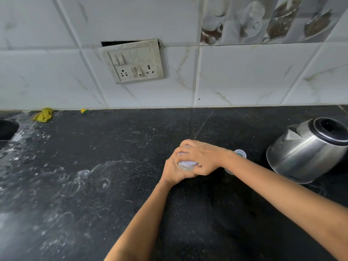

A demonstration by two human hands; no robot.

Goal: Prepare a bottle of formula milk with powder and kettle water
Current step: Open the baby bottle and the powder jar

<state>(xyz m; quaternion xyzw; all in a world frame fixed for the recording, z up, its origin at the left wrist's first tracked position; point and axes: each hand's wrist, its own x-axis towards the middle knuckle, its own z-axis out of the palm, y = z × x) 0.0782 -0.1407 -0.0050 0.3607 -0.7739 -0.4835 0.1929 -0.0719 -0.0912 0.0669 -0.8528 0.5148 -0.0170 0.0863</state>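
A small clear feeding bottle (pixel 185 165) with a pale lilac collar stands on the black counter (pixel 113 185), mostly hidden by both hands. My left hand (pixel 174 173) grips its body from the left. My right hand (pixel 200 158) is curled over its top and covers the cap. Behind my right wrist a small white-lidded container (pixel 240 153) peeks out, partly hidden. A steel electric kettle (pixel 308 150) with a black lid sits at the right, its spout pointing left.
White marble tiles form the back wall, with a switch and socket plate (pixel 132 61) above the counter. A yellow cloth (pixel 43 115) and a small yellow-green scrap (pixel 84 111) lie by the wall. A sink edge (pixel 8 129) shows at far left, with wet smears nearby.
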